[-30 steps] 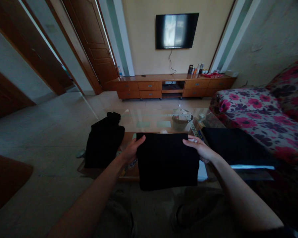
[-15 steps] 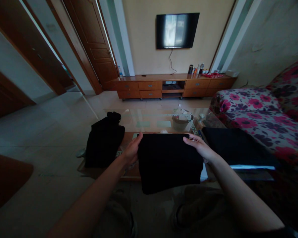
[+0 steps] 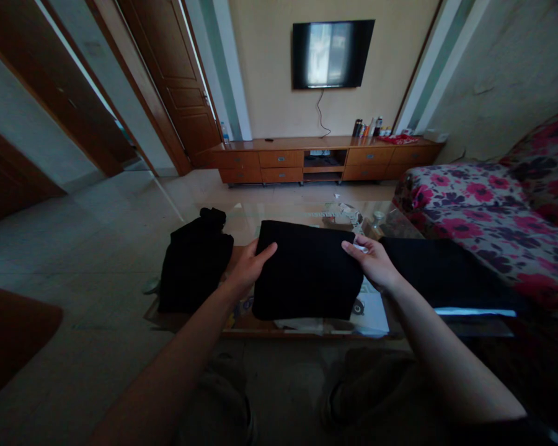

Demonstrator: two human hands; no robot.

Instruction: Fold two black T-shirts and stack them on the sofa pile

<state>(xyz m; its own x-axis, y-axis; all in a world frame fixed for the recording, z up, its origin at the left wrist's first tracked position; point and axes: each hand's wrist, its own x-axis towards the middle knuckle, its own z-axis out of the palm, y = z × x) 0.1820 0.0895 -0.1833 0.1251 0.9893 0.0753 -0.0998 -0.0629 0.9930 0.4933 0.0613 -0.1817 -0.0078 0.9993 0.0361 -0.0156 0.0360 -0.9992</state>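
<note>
A folded black garment [image 3: 309, 272] is held up between my two hands, over the glass coffee table [image 3: 251, 214]. Its exact kind does not show. My left hand [image 3: 251, 263] grips the left edge, thumb on the near face. On the opposite edge my right hand [image 3: 369, 260] is closed the same way, with a bit of white by its fingers. To the left, a heap of black clothing [image 3: 193, 266] lies on the table. More folded black cloth [image 3: 446, 272] lies on the right, with a pale strip along its front edge.
Under the glass are papers [image 3: 374, 316] and other items. A floral sofa [image 3: 478, 217] stands at the right. Along the far wall runs a wooden TV cabinet [image 3: 281, 162] with bottles on top. A brown rounded piece [image 3: 16, 334] juts in from the left.
Both hands have raised the folded black garment and moved it away from me. Its lower edge sits higher, uncovering papers under the glass. The black clothing on either side has stayed put.
</note>
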